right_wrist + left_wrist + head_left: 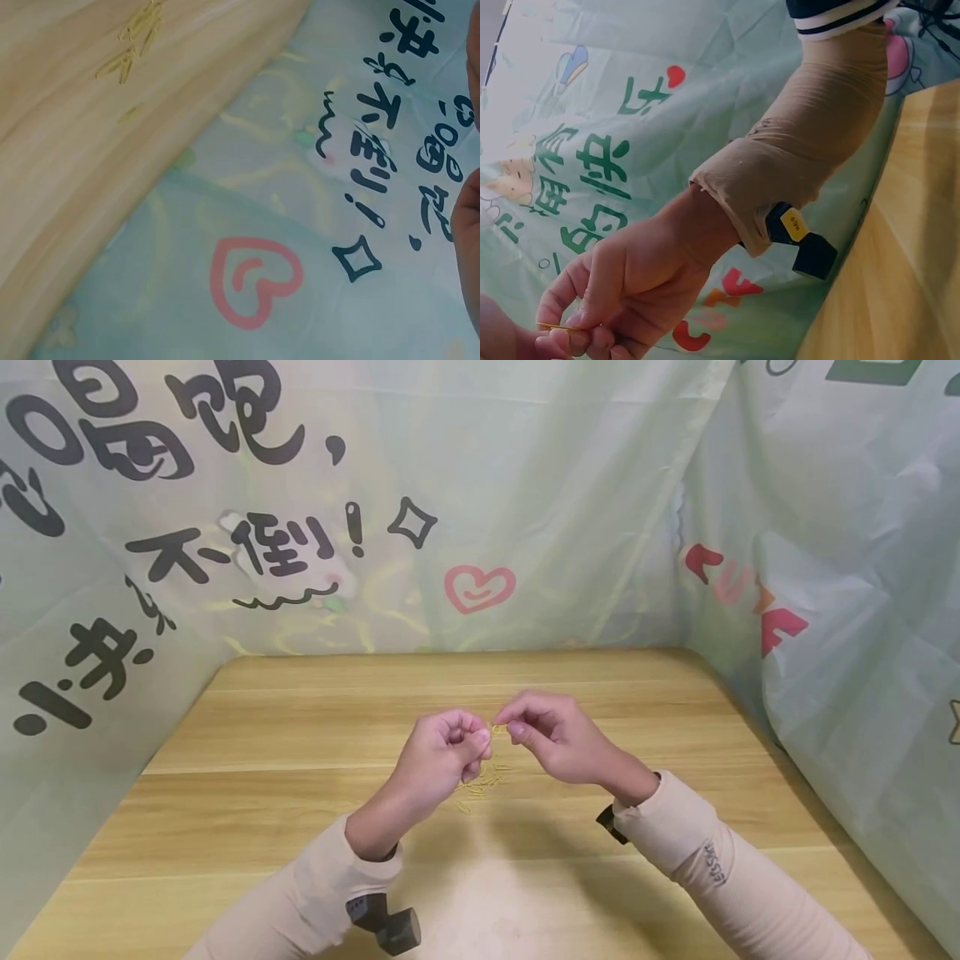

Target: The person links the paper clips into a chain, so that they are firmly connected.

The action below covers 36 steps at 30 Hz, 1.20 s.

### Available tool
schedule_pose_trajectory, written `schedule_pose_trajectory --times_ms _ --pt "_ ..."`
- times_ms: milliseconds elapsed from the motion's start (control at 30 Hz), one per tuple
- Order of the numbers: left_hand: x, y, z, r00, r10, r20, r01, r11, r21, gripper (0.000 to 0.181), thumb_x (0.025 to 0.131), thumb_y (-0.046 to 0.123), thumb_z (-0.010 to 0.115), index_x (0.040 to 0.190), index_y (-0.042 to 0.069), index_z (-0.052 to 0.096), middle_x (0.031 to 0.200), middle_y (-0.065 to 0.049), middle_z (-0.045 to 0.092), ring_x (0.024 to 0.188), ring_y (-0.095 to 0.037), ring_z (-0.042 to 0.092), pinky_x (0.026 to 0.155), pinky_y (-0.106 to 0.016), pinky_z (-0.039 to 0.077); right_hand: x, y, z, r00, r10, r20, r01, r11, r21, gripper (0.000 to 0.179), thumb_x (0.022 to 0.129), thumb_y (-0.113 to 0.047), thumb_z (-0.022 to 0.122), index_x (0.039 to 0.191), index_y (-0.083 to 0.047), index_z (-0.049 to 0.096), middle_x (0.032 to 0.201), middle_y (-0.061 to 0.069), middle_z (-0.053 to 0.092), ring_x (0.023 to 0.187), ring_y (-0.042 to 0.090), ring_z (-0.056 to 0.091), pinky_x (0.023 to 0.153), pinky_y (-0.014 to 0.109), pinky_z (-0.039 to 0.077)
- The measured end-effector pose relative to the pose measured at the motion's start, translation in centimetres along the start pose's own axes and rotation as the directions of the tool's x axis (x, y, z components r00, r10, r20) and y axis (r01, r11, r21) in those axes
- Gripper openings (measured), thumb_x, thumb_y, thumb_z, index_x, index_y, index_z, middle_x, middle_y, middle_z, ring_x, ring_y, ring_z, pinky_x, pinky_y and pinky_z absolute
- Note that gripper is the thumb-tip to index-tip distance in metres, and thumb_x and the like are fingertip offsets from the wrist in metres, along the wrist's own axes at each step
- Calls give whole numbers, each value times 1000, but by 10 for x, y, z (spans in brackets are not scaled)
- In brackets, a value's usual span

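Thumb and fingertips of my left hand pinch together around a small gold-yellow wire paper clip, mostly hidden by the fingers. Just to the right, my right hand holds a paper clip between thumb and forefinger, its loops bridging the gap between the hands. In the left wrist view the clip appears as a thin line at the right hand's fingertips, with part of the left hand beside it. Below the hands, several loose paper clips lie scattered on the wooden table.
The wooden table stretches around the hands to printed curtains at the back and sides. Each forearm wears a beige sleeve, with a small black device at the left wrist. Loose clips show in the right wrist view too.
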<state>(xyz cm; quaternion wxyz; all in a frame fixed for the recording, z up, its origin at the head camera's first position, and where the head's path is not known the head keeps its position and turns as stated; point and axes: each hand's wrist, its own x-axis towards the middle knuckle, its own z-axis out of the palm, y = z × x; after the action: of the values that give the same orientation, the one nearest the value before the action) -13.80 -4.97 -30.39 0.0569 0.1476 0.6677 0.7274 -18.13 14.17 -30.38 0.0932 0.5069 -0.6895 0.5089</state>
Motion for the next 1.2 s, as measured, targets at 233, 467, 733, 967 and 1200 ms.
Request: schedule_pose_trajectory --times_ms 233,467,733,967,1200 --pt "-2 3 -7 988 -57 146 72 992 -99 9 97 -6 47 89 -6 50 73 -6 50 58 -12 41 53 -20 38 4 -10 -4 999 -2 40 4 998 -57 25 87 20 53 94 0 64 70 1 51 51 12 37 45 22 35" --pt "-1 3 -7 981 -52 189 64 996 -60 11 96 -8 48 86 -5 51 73 -5 51 57 -11 41 51 -20 38 8 -17 -2 1000 -15 -5 15 996 -88 23 86 21 53 91 0 62 67 4 51 49 9 35 43 22 33" --pt "0 1 -7 986 -52 157 60 997 -53 8 96 -8 48 89 -11 50 72 -5 51 57 -11 42 52 -19 40 9 -19 -1 998 62 13 -60 993 -99 18 87 18 56 91 1 60 74 2 58 56 10 44 50 25 42" --pt "1 -1 -6 988 -58 144 71 994 -89 10 97 -5 50 87 -5 52 72 -4 52 57 -11 43 52 -19 40 7 -20 -2 991 137 11 -136 990 -45 17 87 17 56 92 1 59 67 4 52 52 11 42 46 25 40" --pt "0 1 -7 981 -45 188 62 994 -89 10 97 -6 48 87 -6 51 73 -4 52 57 -10 43 52 -19 41 8 -22 -3 988 156 -16 -156 988 16 18 89 19 51 91 2 55 74 8 54 56 14 44 47 25 41"
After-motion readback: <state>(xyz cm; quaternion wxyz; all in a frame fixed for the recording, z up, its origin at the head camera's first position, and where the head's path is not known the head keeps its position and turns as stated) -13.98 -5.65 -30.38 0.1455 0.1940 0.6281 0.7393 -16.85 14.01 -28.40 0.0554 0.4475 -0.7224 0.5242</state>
